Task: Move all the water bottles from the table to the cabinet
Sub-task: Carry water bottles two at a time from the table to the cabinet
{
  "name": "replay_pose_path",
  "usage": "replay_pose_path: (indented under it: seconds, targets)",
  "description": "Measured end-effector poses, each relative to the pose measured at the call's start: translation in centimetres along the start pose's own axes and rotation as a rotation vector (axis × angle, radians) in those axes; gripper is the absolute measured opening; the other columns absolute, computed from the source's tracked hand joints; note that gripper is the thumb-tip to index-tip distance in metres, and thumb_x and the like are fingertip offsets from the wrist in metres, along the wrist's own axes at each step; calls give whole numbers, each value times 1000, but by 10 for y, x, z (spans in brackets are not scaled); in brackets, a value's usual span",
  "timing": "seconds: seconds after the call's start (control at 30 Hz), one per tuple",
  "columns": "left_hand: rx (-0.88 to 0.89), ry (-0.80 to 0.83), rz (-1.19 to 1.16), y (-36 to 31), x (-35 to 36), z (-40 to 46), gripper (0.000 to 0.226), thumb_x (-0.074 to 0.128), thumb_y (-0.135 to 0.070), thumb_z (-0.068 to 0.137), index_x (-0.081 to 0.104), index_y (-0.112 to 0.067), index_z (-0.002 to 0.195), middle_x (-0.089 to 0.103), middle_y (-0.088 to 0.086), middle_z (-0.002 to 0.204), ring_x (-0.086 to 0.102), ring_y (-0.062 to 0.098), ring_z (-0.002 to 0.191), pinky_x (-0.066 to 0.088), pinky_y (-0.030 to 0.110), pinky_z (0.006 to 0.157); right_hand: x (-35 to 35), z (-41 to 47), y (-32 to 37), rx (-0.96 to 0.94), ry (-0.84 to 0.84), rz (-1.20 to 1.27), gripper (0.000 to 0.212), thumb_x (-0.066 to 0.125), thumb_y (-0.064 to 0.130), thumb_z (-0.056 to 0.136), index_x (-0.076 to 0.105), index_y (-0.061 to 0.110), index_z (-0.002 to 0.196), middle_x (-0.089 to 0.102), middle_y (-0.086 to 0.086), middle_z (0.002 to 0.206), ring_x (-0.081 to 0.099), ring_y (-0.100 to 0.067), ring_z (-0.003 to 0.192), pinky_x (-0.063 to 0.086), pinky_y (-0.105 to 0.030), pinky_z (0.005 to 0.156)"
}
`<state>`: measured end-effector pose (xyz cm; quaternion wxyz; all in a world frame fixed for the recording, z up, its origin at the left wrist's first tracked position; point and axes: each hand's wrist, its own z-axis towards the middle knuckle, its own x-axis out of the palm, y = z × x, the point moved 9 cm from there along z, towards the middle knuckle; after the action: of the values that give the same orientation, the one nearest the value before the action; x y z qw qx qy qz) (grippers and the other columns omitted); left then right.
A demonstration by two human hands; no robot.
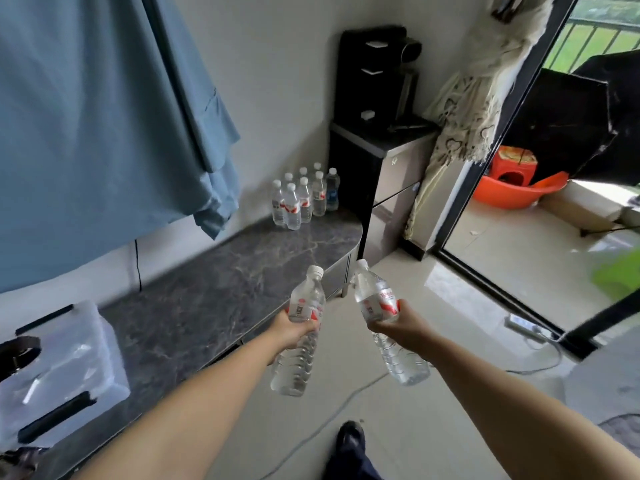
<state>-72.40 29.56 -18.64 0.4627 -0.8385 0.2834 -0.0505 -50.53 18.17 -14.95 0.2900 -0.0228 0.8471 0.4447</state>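
1. Left hand point(289, 330): fingers curled round a water bottle point(301, 336), held above the floor just beside the edge of the marble cabinet top point(194, 306), cap tilted up and away.
2. Right hand point(393, 322): gripping a second bottle point(382, 318) at its label, leaning left, caps near each other.
3. Far end of cabinet top, by the wall: cluster of bottles point(304, 197), upright, perhaps nine, hard to count.
4. Near left: clear plastic box point(59, 372).

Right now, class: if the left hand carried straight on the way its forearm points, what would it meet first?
Probably the cluster of water bottles standing at the far end of the marble-topped cabinet. The left hand, gripping a bottle, aims roughly there; depth is uncertain.
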Motion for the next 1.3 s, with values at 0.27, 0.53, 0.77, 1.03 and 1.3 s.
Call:
replay_pose_path:
  seconds: [0.27, 0.53, 0.77, 1.03, 1.3]
  targets:
    - [-23, -60, -57, -97, 6, 124, 50, 76, -20, 78, 56, -8, 122, 68, 13, 113, 66, 25, 100, 52, 33, 88, -49, 163, 71, -33, 41, 21, 36, 79, 21, 70, 55, 21, 98, 64, 1, 84, 64, -17, 74, 57, -38, 69]
    - [-92, -50, -44, -152, 10, 247, 47, 77, -28, 76, 58, -16, 117, 68, 4, 104, 64, 20, 96, 49, 30, 80, -57, 296, 100, 11, 92, 28, 65, 80, 34, 63, 51, 11, 116, 67, -11, 105, 67, -30, 95, 55, -51, 87]
    - [-143, -68, 17, -201, 13, 363, 48, 77, -31, 74, 57, -16, 115, 66, 0, 103, 60, 20, 98, 47, 35, 92, -76, 418, 126, 74, 85, -16, 59, 78, 21, 65, 52, 2, 115, 64, -14, 95, 62, -28, 84, 54, -47, 84]
    - [-182, -25, -44, -226, 37, 454, 59, 77, -15, 76, 48, -12, 127, 64, 8, 119, 58, 21, 105, 44, 32, 89, -75, 521, 146, 25, 20, 23, 48, 79, 21, 71, 54, 18, 113, 66, -12, 101, 63, -29, 90, 54, -47, 82]
    - [-181, -349, -43, -215, 50, 562, 46, 81, -24, 72, 55, -21, 110, 66, -2, 95, 62, 17, 84, 41, 19, 59, -56, 655, 117, 39, 57, -10, 48, 81, 29, 69, 50, 44, 102, 66, 14, 99, 63, -5, 85, 47, -23, 67]
